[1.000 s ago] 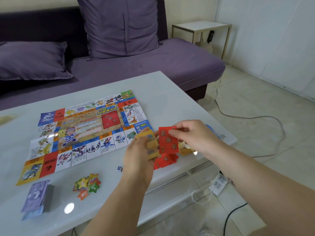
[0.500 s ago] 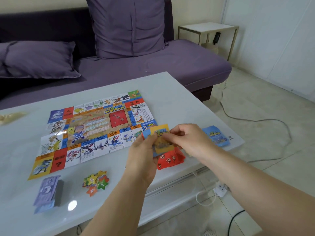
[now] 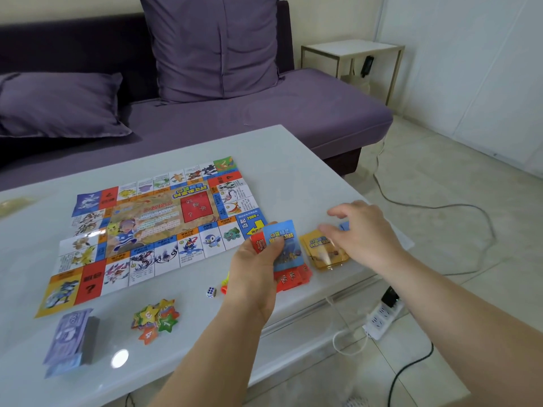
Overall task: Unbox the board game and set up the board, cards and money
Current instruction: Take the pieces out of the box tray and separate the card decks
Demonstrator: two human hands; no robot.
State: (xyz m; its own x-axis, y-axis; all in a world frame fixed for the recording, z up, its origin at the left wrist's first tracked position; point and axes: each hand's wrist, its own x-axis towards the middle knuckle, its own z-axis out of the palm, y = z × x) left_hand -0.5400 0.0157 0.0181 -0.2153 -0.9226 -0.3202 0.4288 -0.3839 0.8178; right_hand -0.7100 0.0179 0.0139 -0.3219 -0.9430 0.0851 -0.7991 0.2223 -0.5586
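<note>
The colourful game board lies unfolded on the white table. My left hand grips a fan of cards just off the board's near right corner, a blue card on top and a red one behind. Red cards lie on the table under that hand. My right hand hovers with relaxed fingers over a yellow card stack to the right. A purple wad of play money lies at the near left, next to star-shaped tokens and a die.
A purple sofa with cushions stands behind the table. A small side table is at the back right. On the tiled floor to the right lie a power strip and trailing cables. The table's right edge is close to the yellow stack.
My right hand let go of the cards it held against my left hand and moved right, over the yellow stack. A blue card now tops the left-hand fan. The camera view shifted.
</note>
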